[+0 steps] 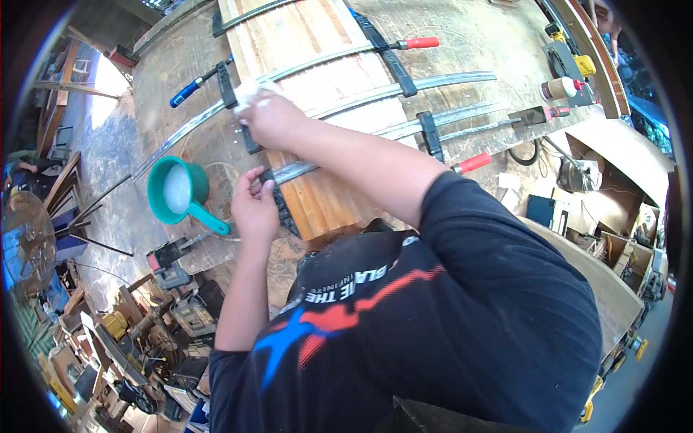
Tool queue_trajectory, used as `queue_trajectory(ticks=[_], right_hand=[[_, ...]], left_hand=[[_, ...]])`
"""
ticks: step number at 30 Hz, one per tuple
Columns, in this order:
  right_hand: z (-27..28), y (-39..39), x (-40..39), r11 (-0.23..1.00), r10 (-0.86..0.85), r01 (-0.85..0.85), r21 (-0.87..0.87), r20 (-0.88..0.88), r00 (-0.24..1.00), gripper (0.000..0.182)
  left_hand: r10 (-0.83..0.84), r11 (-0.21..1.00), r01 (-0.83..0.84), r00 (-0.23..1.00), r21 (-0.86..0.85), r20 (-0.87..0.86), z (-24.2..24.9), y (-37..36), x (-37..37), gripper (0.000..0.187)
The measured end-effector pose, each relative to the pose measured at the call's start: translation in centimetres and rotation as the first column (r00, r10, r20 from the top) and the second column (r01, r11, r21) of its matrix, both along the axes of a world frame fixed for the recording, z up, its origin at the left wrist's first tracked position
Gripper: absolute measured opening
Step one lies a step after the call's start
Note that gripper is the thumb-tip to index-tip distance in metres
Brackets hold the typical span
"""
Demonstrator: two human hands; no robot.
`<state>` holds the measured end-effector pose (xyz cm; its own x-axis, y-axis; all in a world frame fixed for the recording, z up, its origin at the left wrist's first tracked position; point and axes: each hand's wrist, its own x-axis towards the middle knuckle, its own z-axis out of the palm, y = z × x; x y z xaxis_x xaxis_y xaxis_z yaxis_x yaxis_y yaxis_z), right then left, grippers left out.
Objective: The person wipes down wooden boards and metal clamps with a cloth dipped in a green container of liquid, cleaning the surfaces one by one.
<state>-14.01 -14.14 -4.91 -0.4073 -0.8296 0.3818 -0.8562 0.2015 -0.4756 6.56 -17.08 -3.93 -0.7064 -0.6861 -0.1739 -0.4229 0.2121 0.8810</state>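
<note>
My right hand is closed around a crumpled white cloth, pressed at the left edge of a glued-up wooden panel. Several metal bar clamps with black jaws lie across this panel. At its near left corner, the curled fingers and thumb of my left hand are at the black jaw end of the nearest bar clamp. Left of my hands, a green dipper with whitish liquid in it stands on the workbench.
A blue-handled clamp end sticks out on the left, red clamp handles on the right. A glue bottle lies beside a yellow-and-black power tool. A cordless tool sits at the bench's near left, with a fan beyond.
</note>
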Motion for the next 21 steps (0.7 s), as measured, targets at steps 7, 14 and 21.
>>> queue_trajectory(ticks=[7, 14, 21], right_hand=[[4.4, 9.4, -7.8, 0.869, -0.189, 0.044, 0.492, 0.248, 0.950, 0.039], [2.3, 9.6, -6.6, 0.933, -0.299, 0.255, 0.254, 0.153, 0.942, 0.026], [2.3, 3.0, -1.8, 0.959, 0.137, -0.142, 0.245, 0.039, 0.990, 0.035]], left_hand=[[-0.027, 0.993, 0.031, 0.999, -0.116, 0.030, 0.3, 0.0, -0.3, 0.030], [-0.045, 0.991, 0.047, 0.999, -0.124, 0.021, 0.7, -0.2, 0.3, 0.029], [-0.029, 0.991, 0.038, 0.997, -0.130, 0.069, 0.8, -0.1, 0.0, 0.030]])
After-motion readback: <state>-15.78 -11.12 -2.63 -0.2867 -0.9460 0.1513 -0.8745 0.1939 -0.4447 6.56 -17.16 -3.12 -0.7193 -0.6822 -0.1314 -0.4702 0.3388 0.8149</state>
